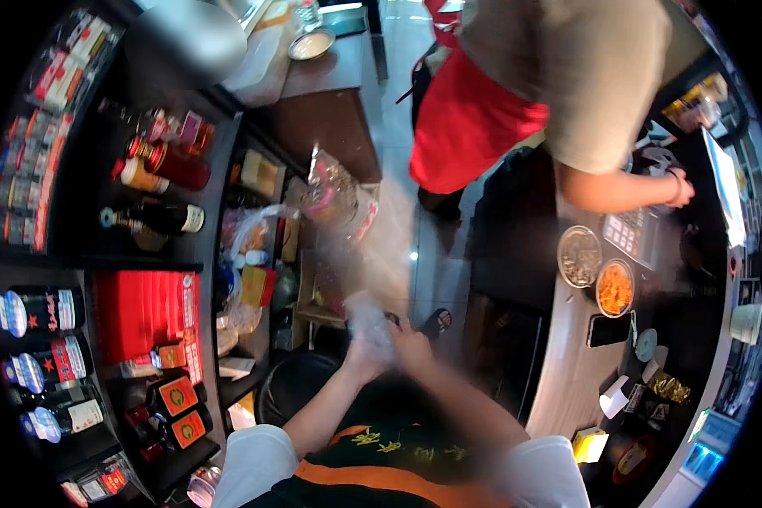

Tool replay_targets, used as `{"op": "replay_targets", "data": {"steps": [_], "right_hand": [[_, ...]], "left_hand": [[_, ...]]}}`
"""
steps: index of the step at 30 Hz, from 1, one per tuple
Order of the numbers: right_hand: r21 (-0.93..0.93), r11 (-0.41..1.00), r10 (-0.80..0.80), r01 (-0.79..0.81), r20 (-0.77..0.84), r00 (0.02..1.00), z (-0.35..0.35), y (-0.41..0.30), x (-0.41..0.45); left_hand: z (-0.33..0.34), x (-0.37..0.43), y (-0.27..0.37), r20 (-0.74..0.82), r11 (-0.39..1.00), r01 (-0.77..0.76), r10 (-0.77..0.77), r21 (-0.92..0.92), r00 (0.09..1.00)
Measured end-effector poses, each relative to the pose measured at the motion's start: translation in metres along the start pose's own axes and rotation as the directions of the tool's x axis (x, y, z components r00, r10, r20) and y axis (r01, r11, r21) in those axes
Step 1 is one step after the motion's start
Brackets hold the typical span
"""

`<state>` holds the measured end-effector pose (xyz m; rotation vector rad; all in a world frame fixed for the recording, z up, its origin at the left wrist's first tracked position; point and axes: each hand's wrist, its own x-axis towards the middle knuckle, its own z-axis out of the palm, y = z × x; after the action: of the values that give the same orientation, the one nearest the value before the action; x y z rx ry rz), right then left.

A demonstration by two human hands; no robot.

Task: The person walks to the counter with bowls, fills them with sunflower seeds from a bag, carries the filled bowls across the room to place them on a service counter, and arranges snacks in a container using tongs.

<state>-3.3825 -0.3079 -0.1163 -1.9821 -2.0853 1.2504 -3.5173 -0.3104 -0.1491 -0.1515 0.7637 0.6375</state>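
Both hands are held together in front of my dark apron (387,438). In my left hand (363,360) is a whitish, see-through item (367,317), perhaps thin plastic; blur hides its exact kind. My right hand (411,346) meets it from the right, its fingers curled near a small dark spot. Whether the right fingers grip the item cannot be told. Below and left of the hands is a round black bin or stool (301,387). Beyond them stands a clear plastic bag (336,190) with contents that are hard to make out.
A co-worker in a red apron (476,127) stands ahead at right, an arm over the counter (559,394). On it are a tub of orange food (614,289), a second tub (580,256), a calculator (628,235) and a phone (609,330). Shelves with bottles (174,217) line the left.
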Motion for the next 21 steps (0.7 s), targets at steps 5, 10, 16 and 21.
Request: {"op": "replay_targets", "data": {"steps": [5, 10, 16, 21], "right_hand": [[0.410, 0.912, -0.081, -0.008, 0.199, 0.977, 0.122, 0.032, 0.012], [0.504, 0.861, -0.096, 0.069, 0.028, 0.995, 0.071, 0.004, -0.011], [0.533, 0.810, 0.197, -0.244, 0.144, 0.970, 0.133, 0.090, -0.031], [0.412, 0.826, 0.435, -0.385, -0.032, 0.900, 0.059, 0.086, -0.057]], "left_hand": [[-0.039, -0.034, 0.005, -0.194, 0.924, 0.016, 0.064, 0.382, 0.979], [-0.158, -0.012, 0.048, -0.589, 0.716, -0.086, 0.631, 0.693, 0.506], [-0.269, 0.055, 0.121, -0.166, -0.020, 0.361, 0.862, 0.933, 0.478], [-0.277, 0.069, 0.162, -0.220, -0.121, 0.366, 0.614, 0.923, 0.758]]}}
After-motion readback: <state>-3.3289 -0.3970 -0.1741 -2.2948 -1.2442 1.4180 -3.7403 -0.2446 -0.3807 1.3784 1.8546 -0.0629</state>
